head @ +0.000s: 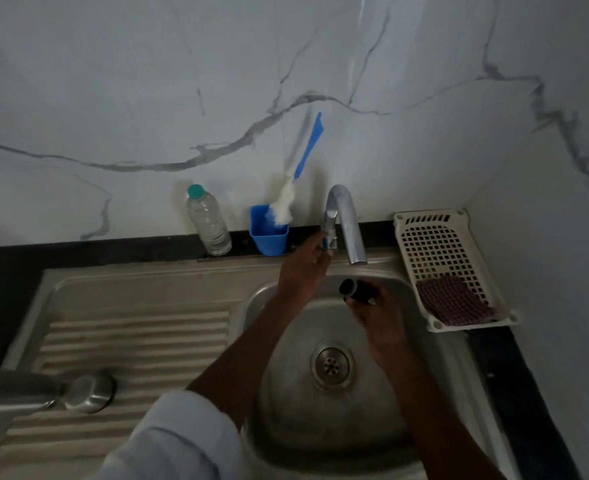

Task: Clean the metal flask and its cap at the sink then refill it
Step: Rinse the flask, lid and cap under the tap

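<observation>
Sleeve: a pale sleeve (178, 441) covered the left forearm at the bottom edge, blurred and cut off by the frame.
Metal flask: the metal flask (16, 393) lay on its side on the ribbed draining board (137, 334), its body running out of the left edge so only part showed; its rounded end (90, 393) pointed toward the basin.
Sink basin: the steel sink (286, 375) held a round drain (332, 366) at its middle; dim light made it hard to tell if water stood in it.
Right hand: the right hand (379, 317) was above the basin with fingers curled round a small dark cap (353, 289), its open end turned toward the left; the lower part of the cap was hidden in the fingers.
Left hand: the left hand (303, 268) reached to the tap handle (329, 233), fingertips pinching it; the exact grip was hard to make out.
Tap: the curved chrome tap (348, 223) arched over the basin, its spout just above the cap; no stream could be made out.
Rack: a white perforated rack (424, 237) sat right of the basin with a dark reddish scrubber (455, 303) in its near end.
Back ledge: a blue cup (268, 237) held a bottle brush (287, 199) with a blue handle leaning on the marble wall (113, 81); a clear plastic water bottle (208, 220) with a green lid stood just left of it.
</observation>
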The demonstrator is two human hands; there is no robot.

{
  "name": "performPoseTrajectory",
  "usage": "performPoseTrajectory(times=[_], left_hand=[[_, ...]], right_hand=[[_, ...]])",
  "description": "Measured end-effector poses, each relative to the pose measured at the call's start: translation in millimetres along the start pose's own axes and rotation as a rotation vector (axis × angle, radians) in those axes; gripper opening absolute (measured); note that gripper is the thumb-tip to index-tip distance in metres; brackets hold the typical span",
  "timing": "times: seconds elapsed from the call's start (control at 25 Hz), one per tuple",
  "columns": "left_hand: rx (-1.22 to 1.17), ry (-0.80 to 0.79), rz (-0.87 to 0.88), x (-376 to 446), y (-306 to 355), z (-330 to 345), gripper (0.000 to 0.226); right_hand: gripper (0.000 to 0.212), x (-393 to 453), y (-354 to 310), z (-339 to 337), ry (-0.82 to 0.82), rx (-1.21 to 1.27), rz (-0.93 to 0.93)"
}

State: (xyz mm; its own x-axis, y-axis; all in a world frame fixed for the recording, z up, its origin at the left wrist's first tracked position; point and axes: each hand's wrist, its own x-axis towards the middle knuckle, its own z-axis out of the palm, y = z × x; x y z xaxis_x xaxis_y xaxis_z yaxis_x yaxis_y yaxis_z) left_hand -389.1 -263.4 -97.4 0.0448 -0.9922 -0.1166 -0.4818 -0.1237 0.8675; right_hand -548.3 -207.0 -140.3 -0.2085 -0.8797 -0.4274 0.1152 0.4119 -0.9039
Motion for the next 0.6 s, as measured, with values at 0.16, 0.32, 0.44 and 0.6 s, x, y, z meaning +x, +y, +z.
performPoseTrajectory(times=[0.16,0.32,0.44,0.6], left_hand=[[0.225,0.062,0.023,29,0,18,0.022],[0.081,0.141,0.057,32,-15,26,0.028],[-0.05,0.161,0.041,32,-22,27,0.02],[-0.072,0.192,0.021,28,-26,30,0.018]], right_hand=[[0.045,13,20,-2,-0.001,-0.137,-0.062],[0.044,12,28,11,0.02,-0.181,-0.027],[0.042,15,35,17,0.024,-0.167,-0.029],[0.039,15,43,20,0.042,-0.145,-0.017]])
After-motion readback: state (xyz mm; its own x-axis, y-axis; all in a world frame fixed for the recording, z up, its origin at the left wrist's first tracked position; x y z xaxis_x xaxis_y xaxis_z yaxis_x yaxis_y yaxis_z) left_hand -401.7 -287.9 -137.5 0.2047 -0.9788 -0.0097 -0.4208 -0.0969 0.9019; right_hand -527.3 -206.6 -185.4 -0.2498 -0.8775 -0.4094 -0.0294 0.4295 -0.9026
